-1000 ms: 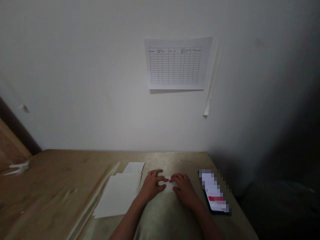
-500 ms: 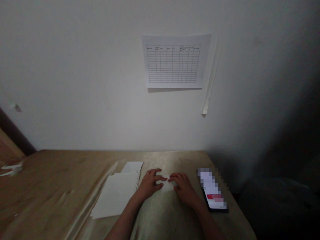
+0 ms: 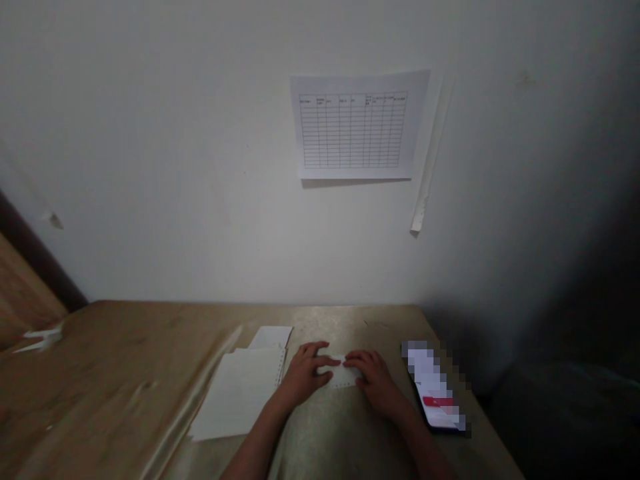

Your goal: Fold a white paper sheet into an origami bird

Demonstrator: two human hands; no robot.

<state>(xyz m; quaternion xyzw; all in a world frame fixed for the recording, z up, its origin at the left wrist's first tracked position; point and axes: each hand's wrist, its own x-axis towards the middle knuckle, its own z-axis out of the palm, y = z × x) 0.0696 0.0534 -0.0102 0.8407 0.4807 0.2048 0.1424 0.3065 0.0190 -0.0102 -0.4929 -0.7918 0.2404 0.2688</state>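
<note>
A small piece of white paper [image 3: 345, 377] with a row of punched holes along its near edge lies on the table between my two hands. My left hand [image 3: 309, 370] rests on its left side, index finger and thumb apart and pointing inward. From the other side, my right hand [image 3: 371, 373] touches the paper with its fingers spread. The two index fingertips nearly meet over the sheet's middle. Both hands partly cover the paper, so its left and right edges are hidden.
Left of my arms lies a stack of hole-edged notebook sheets [image 3: 240, 393], with another white sheet [image 3: 271, 337] behind. A phone [image 3: 435, 393] with a lit screen lies near the table's right edge. A printed table sheet [image 3: 355, 130] and a paper strip [image 3: 425, 180] hang on the wall.
The whole view has shifted slightly, so everything appears a little further right. Both hands stay on the small paper in nearly the same pose.
</note>
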